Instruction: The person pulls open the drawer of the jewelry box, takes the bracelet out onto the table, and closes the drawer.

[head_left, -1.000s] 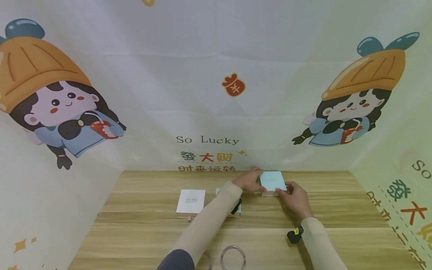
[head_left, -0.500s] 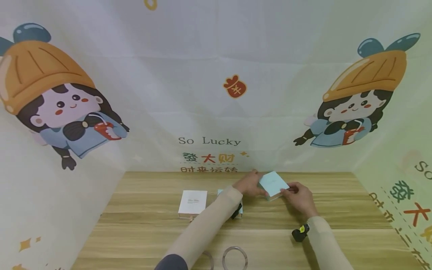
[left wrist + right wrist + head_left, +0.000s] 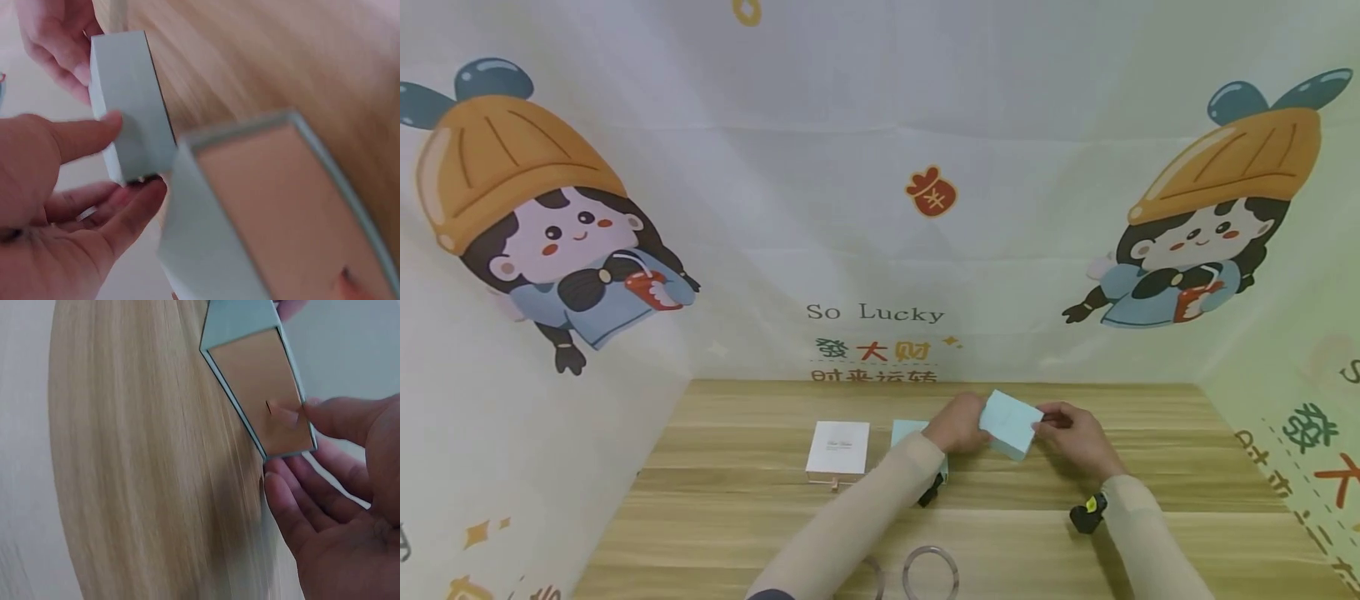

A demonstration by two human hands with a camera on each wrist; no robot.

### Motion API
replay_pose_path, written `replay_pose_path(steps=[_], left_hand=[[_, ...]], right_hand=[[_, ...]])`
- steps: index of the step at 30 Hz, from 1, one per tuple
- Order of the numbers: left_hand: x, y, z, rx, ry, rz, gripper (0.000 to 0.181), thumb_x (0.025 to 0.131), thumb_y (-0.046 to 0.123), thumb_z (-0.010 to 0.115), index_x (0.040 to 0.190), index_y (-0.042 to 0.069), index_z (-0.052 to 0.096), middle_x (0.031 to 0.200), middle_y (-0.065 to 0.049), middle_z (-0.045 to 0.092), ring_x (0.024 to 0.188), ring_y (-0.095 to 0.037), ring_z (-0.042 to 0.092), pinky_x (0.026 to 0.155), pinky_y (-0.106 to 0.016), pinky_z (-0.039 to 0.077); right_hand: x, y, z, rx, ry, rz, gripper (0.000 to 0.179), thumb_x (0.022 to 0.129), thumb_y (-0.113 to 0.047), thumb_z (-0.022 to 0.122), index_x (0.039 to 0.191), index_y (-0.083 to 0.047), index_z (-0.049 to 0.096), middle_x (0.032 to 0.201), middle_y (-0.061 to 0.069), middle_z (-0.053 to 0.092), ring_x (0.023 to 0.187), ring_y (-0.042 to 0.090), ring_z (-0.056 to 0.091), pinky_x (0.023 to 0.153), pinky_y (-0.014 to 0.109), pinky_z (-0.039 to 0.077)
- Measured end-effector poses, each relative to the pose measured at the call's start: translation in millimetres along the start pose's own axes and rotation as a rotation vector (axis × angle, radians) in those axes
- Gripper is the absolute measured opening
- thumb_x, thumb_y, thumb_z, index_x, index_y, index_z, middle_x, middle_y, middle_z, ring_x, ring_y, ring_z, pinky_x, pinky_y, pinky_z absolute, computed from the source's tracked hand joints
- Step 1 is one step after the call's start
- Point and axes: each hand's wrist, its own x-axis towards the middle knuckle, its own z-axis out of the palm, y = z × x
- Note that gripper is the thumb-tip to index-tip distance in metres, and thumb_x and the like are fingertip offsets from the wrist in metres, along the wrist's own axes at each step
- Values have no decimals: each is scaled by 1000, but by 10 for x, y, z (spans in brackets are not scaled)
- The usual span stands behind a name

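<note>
Both hands hold a small light-blue drawer box [image 3: 1011,423] above the back right of the table. My left hand [image 3: 958,423] grips its left side, with the thumb and fingers on opposite faces in the left wrist view. At the other end, my right hand [image 3: 1075,435] pinches the box's edge. The right wrist view shows the brown drawer front [image 3: 256,394] with a short ribbon tab [image 3: 281,414] beside the right thumb. A second light-blue box [image 3: 910,432] lies on the table, partly hidden by the left forearm; its brown drawer front [image 3: 281,200] looms close in the left wrist view.
A white box [image 3: 838,448] with printed lettering and a ribbon tab sits left of the second blue box. Near the front of the wooden table [image 3: 1037,550] lies a translucent bangle [image 3: 930,573]. Another ring [image 3: 878,575] is partly covered by the left sleeve. A printed cloth [image 3: 880,250] stands behind.
The held box has turned and tilted, so its drawer end now faces the right hand. It has come slightly nearer, lifted off the table. The whole head view has shifted a little.
</note>
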Motion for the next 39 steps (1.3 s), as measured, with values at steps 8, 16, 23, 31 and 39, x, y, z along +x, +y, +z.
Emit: replay_pose_path(steps=[8, 16, 23, 31, 39], left_hand=[[-227, 217, 47, -108, 20, -136, 24, 84, 12, 84, 86, -2, 64, 91, -11, 66, 65, -13, 48, 58, -23, 46], [-452, 402, 122, -140, 91, -176, 28, 82, 14, 86, 91, -1, 63, 100, -13, 66, 74, -18, 61, 66, -27, 55], [-565, 469, 177, -108, 139, -159, 29, 83, 16, 85, 93, -1, 64, 100, -14, 68, 78, -17, 62, 69, -25, 56], [-585, 525, 169, 184, 153, -152, 49, 83, 38, 85, 110, 2, 67, 103, -11, 68, 84, -18, 64, 67, -27, 55], [-520, 445, 58, 419, 64, -13, 78, 80, 68, 75, 135, 15, 58, 130, -4, 56, 119, -20, 52, 90, -33, 53]], right_hand=[[26, 48, -17, 7, -81, -16, 38, 96, -17, 71, 130, 0, 66, 120, 18, 72, 108, 28, 68, 88, 34, 53], [-48, 3, -77, 24, -158, -66, 40, 98, -14, 68, 135, -1, 64, 126, 19, 70, 115, 33, 66, 90, 35, 54], [-63, 30, -97, 20, -195, -110, 39, 100, -15, 65, 137, -3, 63, 128, 19, 69, 118, 35, 65, 94, 40, 56], [-77, 10, -102, -55, -186, -173, 42, 100, -15, 65, 140, -1, 60, 127, 20, 69, 116, 35, 66, 99, 52, 54], [-110, -70, -155, -66, -169, -97, 50, 101, -31, 65, 143, -4, 57, 136, 19, 65, 118, 36, 64, 98, 54, 53]])
